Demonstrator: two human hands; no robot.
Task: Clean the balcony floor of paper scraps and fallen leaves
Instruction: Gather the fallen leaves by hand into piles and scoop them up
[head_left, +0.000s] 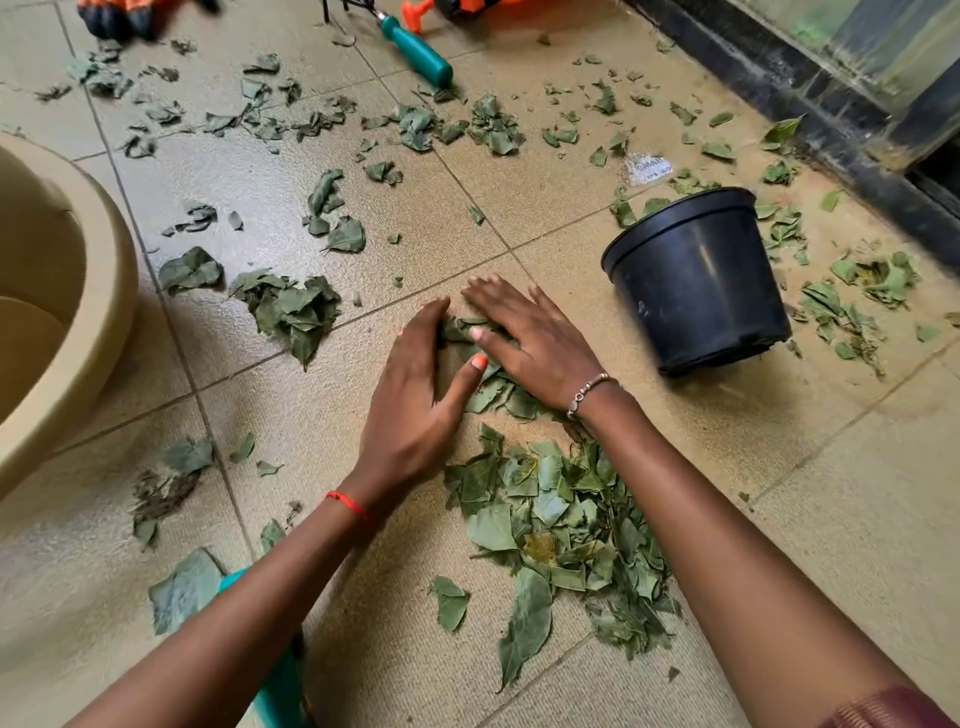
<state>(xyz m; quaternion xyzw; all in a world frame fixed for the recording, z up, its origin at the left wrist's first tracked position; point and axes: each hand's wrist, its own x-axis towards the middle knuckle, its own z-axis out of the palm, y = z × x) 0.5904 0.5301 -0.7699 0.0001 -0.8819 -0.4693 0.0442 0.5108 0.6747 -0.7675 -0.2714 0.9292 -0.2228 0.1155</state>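
We hem a clump of leaves (493, 397) between left hand (415, 405) and right hand (535, 338), fingers straight (nothing gripped). We should keep both low on the tile floor (779, 467), sweeping toward the nearer pile (561, 519).

Hands: two, left hand (410, 400) and right hand (530, 338).
Wrist bands: two, one red thread (348, 503) and one beaded bracelet (587, 392).
Black pot (701, 280): one, right of the fingers (493, 296).
Beige basin (104, 291): one, far left of the fingers, cropped.
Teal-handled tool (415, 49): one, well beyond the fingers.
Second teal item (280, 691): one, nearer than the fingers, mostly hidden, kind unclear.
Orange-and-black glove (119, 15): at least one, cropped, count unclear.
Printed paper scrap (647, 169): one, beyond the fingers, near the pot.
Loose leaves (493, 127): too many to count, all round the fingers.
Clear heaps: two, big heap (561, 519) nearer than the fingers, smaller heap (293, 312) to their left.
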